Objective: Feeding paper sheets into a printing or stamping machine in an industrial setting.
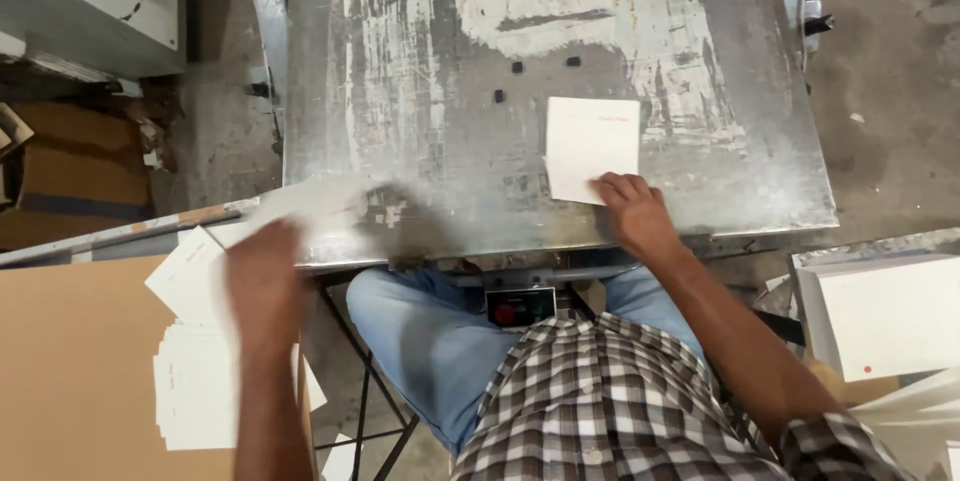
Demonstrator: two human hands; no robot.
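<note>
A white square card point(592, 146) lies on the worn metal machine table point(450, 61). My right hand point(632, 213) rests on the card's near right corner, fingers pressing it flat. My left hand point(265, 276) is blurred with motion at the table's near left edge. It holds a white sheet point(320, 203) that is smeared across the edge. Below the left hand, a stack of white cards point(195, 381) sits on a brown board point(75, 371).
Three small black stops point(517, 67) stand on the table beyond the card. A red button point(505, 313) sits under the table's front edge, between my knees. More white sheets point(890, 316) are piled at the right. Cardboard boxes point(80, 176) lie at the left.
</note>
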